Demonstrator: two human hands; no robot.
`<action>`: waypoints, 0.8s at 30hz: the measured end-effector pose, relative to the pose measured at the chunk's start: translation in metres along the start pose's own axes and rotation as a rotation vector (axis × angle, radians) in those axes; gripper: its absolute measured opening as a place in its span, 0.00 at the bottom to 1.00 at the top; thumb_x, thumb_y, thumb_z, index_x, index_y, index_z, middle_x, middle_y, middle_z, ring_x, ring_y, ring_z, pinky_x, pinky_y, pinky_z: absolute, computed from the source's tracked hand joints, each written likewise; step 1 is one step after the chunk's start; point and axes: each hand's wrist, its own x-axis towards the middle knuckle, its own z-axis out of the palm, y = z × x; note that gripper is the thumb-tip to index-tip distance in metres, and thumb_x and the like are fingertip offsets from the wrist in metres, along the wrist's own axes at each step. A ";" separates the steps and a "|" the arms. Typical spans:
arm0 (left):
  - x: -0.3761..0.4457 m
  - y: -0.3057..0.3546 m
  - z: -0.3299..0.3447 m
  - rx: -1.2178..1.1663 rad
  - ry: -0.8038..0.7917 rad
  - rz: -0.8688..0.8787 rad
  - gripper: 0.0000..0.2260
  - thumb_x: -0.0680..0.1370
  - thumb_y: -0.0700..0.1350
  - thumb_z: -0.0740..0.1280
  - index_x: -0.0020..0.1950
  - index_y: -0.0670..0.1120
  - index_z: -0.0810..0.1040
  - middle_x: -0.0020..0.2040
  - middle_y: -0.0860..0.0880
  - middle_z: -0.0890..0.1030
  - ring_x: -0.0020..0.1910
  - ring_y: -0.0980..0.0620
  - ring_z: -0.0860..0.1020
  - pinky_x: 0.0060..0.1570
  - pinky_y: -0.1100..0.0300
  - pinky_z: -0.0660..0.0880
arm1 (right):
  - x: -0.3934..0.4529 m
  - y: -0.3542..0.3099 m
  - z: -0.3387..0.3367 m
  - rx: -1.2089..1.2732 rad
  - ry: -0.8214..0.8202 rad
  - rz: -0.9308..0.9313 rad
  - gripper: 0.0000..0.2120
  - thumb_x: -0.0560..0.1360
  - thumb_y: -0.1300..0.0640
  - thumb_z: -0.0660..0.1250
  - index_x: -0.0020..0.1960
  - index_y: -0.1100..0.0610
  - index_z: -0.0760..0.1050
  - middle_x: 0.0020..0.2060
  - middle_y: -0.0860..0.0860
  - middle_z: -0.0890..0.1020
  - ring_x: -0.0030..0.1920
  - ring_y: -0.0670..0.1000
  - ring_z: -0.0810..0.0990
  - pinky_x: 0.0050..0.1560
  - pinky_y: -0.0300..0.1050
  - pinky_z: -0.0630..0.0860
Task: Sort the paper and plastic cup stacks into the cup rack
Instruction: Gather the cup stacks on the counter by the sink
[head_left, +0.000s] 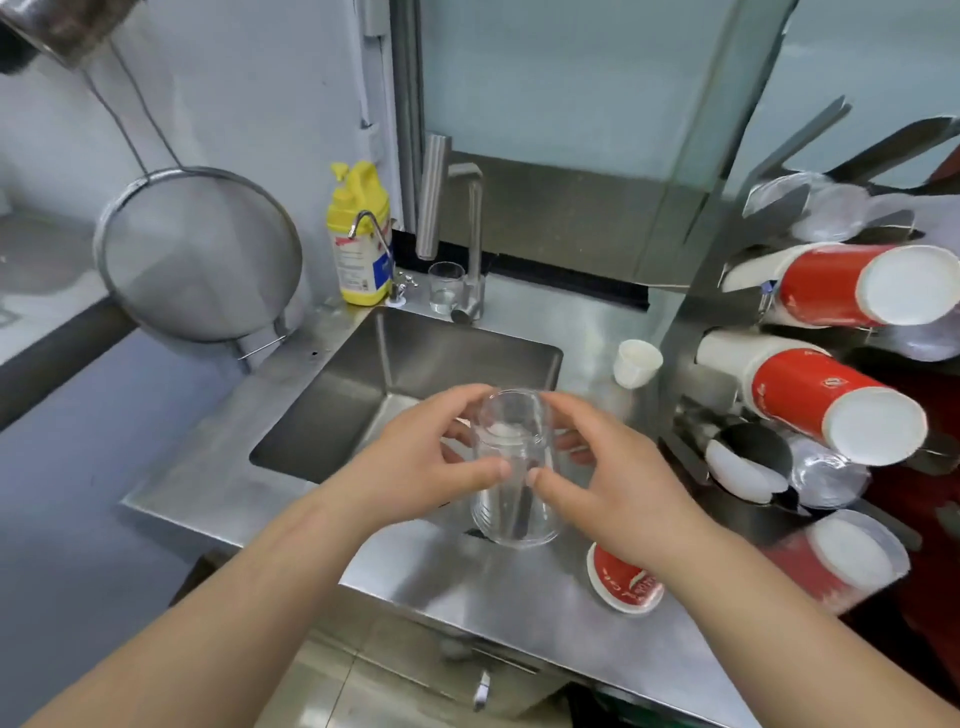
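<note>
Both hands, the left hand (415, 462) and the right hand (613, 488), held the clear plastic cup stack (511, 467) above the counter (467, 577); a soft, even squeeze would best carry it to the cup rack (691, 291).

You are looking at a steel sink (332, 410) sitting centre-left, a yellow bottle (358, 234) and a glass (445, 287) standing at its far rim, and a mesh strainer (200, 254) hanging far left.

Clear plastic cup stack (514, 467) held over counter's front edge.
Left hand (415, 467) and right hand (618, 488) grip its sides; cup rack (691, 291) at right edge.
</note>
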 end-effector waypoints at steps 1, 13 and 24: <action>-0.005 -0.009 -0.006 0.015 0.004 -0.012 0.27 0.65 0.57 0.73 0.62 0.64 0.71 0.55 0.57 0.78 0.52 0.55 0.79 0.47 0.61 0.79 | 0.004 -0.002 0.011 0.013 -0.017 0.003 0.29 0.70 0.53 0.73 0.66 0.37 0.66 0.53 0.35 0.74 0.54 0.33 0.74 0.52 0.22 0.68; -0.056 -0.087 -0.052 0.213 -0.058 -0.156 0.26 0.71 0.51 0.75 0.60 0.70 0.65 0.59 0.62 0.73 0.56 0.64 0.74 0.51 0.68 0.75 | 0.034 -0.015 0.124 -0.032 -0.259 0.024 0.29 0.68 0.52 0.72 0.66 0.46 0.66 0.57 0.44 0.76 0.55 0.46 0.77 0.58 0.45 0.75; -0.067 -0.118 -0.051 0.237 -0.067 -0.224 0.30 0.71 0.49 0.74 0.64 0.68 0.62 0.62 0.60 0.71 0.56 0.66 0.73 0.50 0.74 0.70 | 0.041 -0.012 0.148 -0.090 -0.355 0.048 0.31 0.68 0.54 0.71 0.69 0.50 0.65 0.61 0.49 0.75 0.60 0.49 0.75 0.63 0.44 0.72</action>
